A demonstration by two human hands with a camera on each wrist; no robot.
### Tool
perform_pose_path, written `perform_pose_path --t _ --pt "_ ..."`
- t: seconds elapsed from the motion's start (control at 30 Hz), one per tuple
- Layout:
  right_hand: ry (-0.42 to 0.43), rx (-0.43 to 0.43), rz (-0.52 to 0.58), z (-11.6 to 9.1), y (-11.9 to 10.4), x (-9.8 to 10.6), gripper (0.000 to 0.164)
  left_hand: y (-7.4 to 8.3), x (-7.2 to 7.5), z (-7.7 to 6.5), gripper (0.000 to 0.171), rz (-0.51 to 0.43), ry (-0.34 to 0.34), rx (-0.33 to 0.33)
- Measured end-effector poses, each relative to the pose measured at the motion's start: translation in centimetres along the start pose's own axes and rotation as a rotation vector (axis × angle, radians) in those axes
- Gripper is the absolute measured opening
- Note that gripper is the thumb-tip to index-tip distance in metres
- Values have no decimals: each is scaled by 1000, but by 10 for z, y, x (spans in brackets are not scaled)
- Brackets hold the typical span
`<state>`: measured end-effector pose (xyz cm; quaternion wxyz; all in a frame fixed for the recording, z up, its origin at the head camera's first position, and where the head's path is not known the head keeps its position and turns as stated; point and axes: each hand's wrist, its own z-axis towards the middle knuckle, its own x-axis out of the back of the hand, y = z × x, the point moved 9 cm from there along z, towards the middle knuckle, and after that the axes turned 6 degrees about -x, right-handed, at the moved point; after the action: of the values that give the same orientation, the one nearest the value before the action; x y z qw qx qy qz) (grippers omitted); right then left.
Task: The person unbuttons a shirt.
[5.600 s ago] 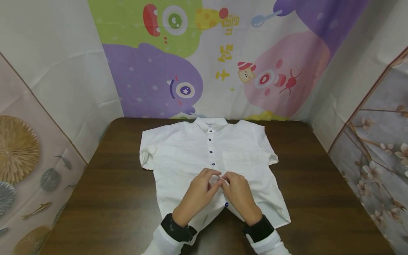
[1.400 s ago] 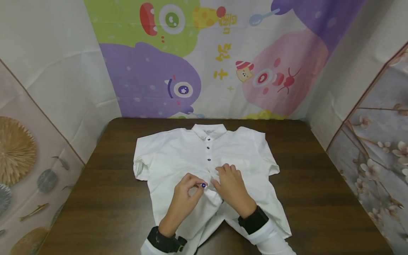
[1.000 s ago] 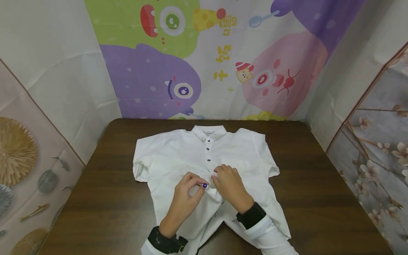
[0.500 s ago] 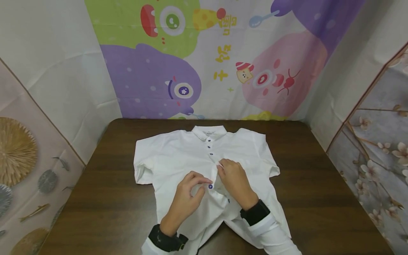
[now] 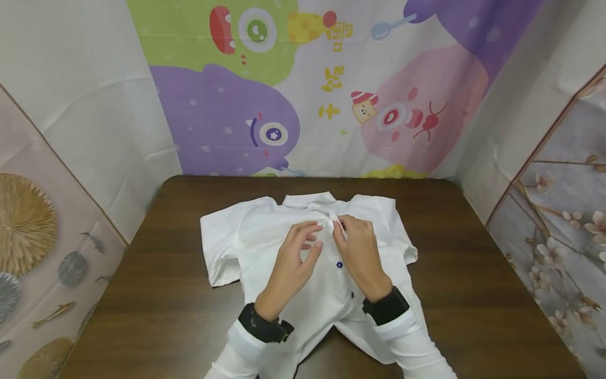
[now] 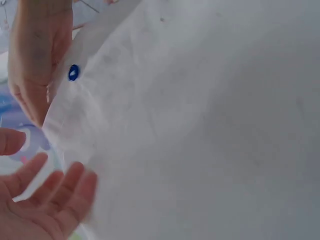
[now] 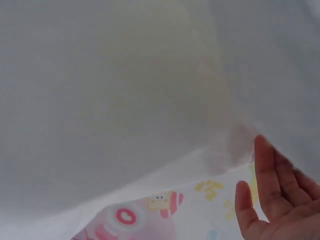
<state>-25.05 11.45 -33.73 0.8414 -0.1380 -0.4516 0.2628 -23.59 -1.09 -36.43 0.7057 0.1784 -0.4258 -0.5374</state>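
A white short-sleeved shirt (image 5: 265, 226) lies spread out, collar away from me, its front bunched and raised near the collar. My right hand (image 5: 362, 252) pinches the shirt's front edge below the collar. Just left of it, my left hand (image 5: 293, 258) hovers with thumb and fingers apart, fingertips close to the raised cloth. A blue button (image 5: 339, 265) shows below the hands, with a smaller dark spot lower on the front. In the left wrist view, the button (image 6: 73, 73) sits near the cloth edge beside the right hand. Folds hide the upper buttons.
The shirt lies on a dark brown wooden table (image 5: 175, 316). Behind stands a cartoon-printed cloth (image 5: 227, 116), with pale panels at both sides. Each wrist wears a black band (image 5: 265, 323) over a white sleeve.
Both hands pinched mid-front earlier; then the left held a blue button. Now the left has let go, both hands are farther up the front, and the right lifts the cloth edge.
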Motion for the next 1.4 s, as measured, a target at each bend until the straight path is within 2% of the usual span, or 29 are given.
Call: perform_pose_path --t 0.17,0.37,0.6,0.93,1.4 --pt "23 61 -2 -2 -9 8 13 6 -8 11 36 3 -6 -22" --pt "-26 103 -4 -9 -14 7 10 5 -12 13 34 56 -24 20" --pt "-99 85 35 -14 -13 6 11 5 -8 14 20 129 -10 -2" --pt "-130 98 29 -16 -14 3 10 0 -2 10 12 174 24 11" --pt "-146 43 51 -16 -9 -1 9 -1 -1 6 11 132 24 -10"
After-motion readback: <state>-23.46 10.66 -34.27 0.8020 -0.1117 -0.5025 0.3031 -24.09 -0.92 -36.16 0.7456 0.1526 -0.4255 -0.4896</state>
